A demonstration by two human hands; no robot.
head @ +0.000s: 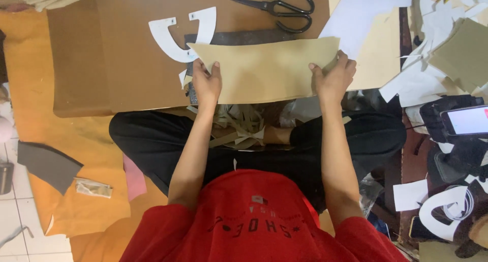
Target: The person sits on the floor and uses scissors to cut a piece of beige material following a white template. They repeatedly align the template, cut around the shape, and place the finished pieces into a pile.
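Observation:
A long tan sheet of thin material (264, 68) lies flat on a low brown work board (101, 58). My left hand (207, 83) presses down on its left end with fingers spread. At the sheet's right end, my right hand (333, 79) has its fingers curled over the edge, gripping it. A white U-shaped paper template (179, 38) lies just left of the sheet, partly tucked under its corner. A dark strip (239, 37) shows under the sheet's top edge.
Black scissors (284, 10) lie at the board's far edge. White and cream sheets (371, 33) sit to the right. Scraps pile in my lap (239, 127). A phone (465, 120) on a stand is at the right. Orange material (66, 155) covers the floor left.

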